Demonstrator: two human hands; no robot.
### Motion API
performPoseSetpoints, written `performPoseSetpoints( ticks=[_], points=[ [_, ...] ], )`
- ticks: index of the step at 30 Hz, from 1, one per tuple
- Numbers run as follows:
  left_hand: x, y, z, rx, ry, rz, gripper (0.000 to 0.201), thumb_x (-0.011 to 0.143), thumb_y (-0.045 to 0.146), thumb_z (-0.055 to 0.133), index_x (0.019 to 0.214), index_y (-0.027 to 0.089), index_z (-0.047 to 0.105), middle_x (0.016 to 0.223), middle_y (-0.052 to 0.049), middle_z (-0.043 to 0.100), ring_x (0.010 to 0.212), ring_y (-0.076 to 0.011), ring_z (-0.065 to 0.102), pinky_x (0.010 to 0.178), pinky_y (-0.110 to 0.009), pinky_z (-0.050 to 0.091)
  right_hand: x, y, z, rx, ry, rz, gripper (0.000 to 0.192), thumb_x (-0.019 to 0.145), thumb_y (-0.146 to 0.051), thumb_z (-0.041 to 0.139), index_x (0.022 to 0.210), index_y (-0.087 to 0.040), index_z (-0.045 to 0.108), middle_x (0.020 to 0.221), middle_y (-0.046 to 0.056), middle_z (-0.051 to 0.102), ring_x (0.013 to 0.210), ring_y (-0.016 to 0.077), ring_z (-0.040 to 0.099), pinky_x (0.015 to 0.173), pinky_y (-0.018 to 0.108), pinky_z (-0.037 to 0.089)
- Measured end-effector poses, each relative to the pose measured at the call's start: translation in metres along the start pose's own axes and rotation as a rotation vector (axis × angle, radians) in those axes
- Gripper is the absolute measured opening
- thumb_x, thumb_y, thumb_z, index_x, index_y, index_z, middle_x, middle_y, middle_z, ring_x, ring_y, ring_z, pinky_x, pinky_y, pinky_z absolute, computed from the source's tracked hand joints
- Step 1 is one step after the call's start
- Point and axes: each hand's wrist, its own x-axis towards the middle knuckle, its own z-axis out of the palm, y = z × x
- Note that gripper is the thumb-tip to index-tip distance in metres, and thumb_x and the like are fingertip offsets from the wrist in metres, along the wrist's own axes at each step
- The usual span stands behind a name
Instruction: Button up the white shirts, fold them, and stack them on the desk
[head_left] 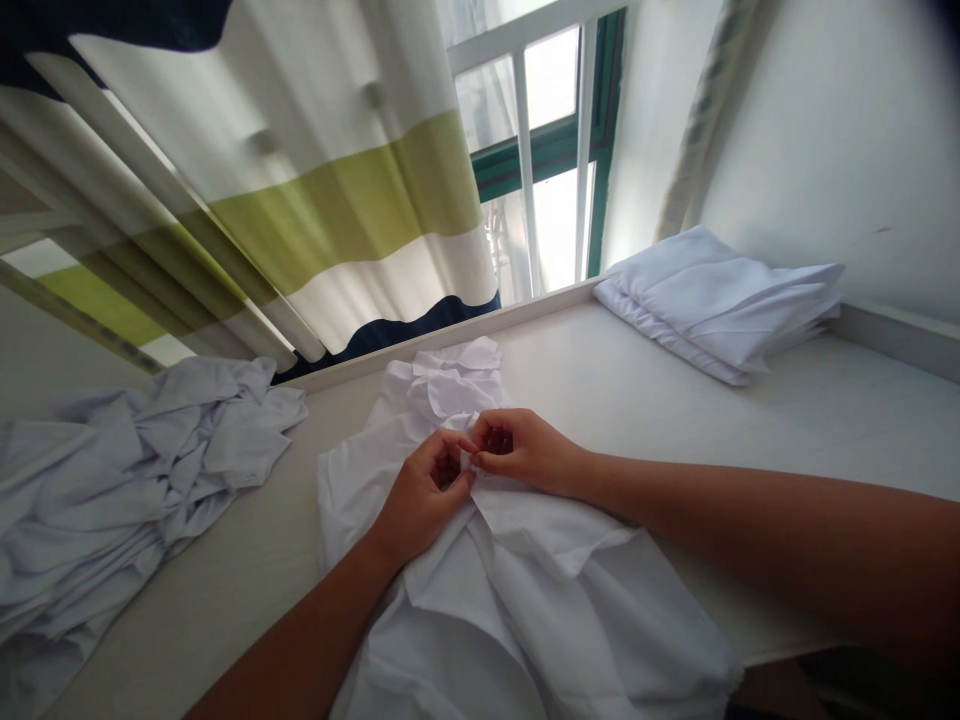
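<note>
While 1 white shirt [495, 590] lies spread at lower centre of the frame, left hand [424, 495] and right hand [525, 450] pinch its front, fingertips closed on fabric. Folded stack [720, 300], upper right: done. Crumpled heap [127, 480], left: unfolded.

Pale worktop [637, 400] running along under the window, a crumpled heap of white garments [127, 480] at its left end, a white shirt [487, 580] spread across the middle, a folded white stack [720, 300] in the far right corner
</note>
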Motion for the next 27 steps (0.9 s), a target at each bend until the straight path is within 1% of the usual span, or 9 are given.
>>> performPoseSetpoints(
  ticks=[5,7,11,14,17,22,27],
  points=[
    [-0.0005,0.0013,-0.0028,0.071,-0.005,-0.004,0.014,0.087,0.021,0.066,0.1,0.02,0.062,0.087,-0.001,0.059,0.079,-0.0142,0.056,0.071,-0.024,0.045,-0.0003,-0.0028,-0.0009,0.013,-0.029,0.014,0.005,0.077,-0.02,0.066,0.08,-0.017,0.065,0.073,-0.001,0.064,0.069,0.0122,0.057,0.062,0.023,0.045],
    [-0.0002,0.002,-0.0031,0.068,-0.008,-0.002,0.015,0.085,0.021,0.068,0.1,0.02,0.062,0.087,-0.001,0.061,0.079,-0.0143,0.058,0.072,-0.024,0.046,0.0001,-0.0026,-0.0016,0.02,-0.039,0.019,0.005,0.077,-0.02,0.066,0.081,-0.017,0.066,0.074,-0.001,0.064,0.069,0.0124,0.056,0.063,0.024,0.045],
    [0.0018,0.0023,-0.0029,-0.035,0.012,-0.017,0.02,0.083,0.021,0.071,0.101,0.021,0.062,0.089,0.0,0.063,0.084,-0.0144,0.061,0.076,-0.024,0.047,0.0018,-0.0002,-0.0034,0.072,-0.033,0.04,0.008,0.078,-0.024,0.068,0.081,-0.017,0.065,0.075,-0.001,0.063,0.07,0.0127,0.056,0.063,0.024,0.045],
    [0.0031,0.0021,-0.0031,-0.114,0.028,-0.064,0.026,0.083,0.024,0.074,0.103,0.021,0.059,0.085,0.0,0.065,0.082,-0.014,0.061,0.074,-0.023,0.047,0.0027,0.0009,-0.0042,0.099,-0.031,0.042,0.015,0.082,-0.032,0.068,0.083,-0.017,0.066,0.075,-0.001,0.062,0.07,0.0125,0.054,0.064,0.025,0.044],
    [0.0035,0.0018,-0.0038,-0.159,0.034,-0.095,0.028,0.083,0.029,0.074,0.104,0.021,0.057,0.082,0.001,0.065,0.077,-0.0131,0.06,0.071,-0.023,0.047,0.0026,0.0007,-0.0047,0.103,-0.06,0.025,0.022,0.083,-0.038,0.069,0.087,-0.017,0.066,0.077,-0.001,0.062,0.072,0.0129,0.054,0.065,0.025,0.044],
    [0.004,0.0006,-0.0056,-0.204,0.043,-0.104,0.03,0.08,0.029,0.077,0.102,0.021,0.057,0.079,0.002,0.064,0.074,-0.0119,0.058,0.069,-0.022,0.045,0.0023,0.003,-0.005,0.151,-0.098,0.015,0.016,0.082,-0.031,0.07,0.089,-0.017,0.065,0.08,-0.001,0.062,0.074,0.0132,0.055,0.068,0.026,0.046],
    [0.0056,-0.0019,-0.0064,-0.317,0.039,-0.141,0.034,0.078,0.029,0.078,0.103,0.021,0.056,0.076,0.003,0.062,0.07,-0.0111,0.057,0.066,-0.021,0.043,0.0028,0.0067,-0.0035,0.221,-0.117,0.008,0.018,0.08,-0.031,0.072,0.089,-0.018,0.064,0.079,-0.001,0.061,0.074,0.013,0.055,0.068,0.025,0.046]
  ],
)
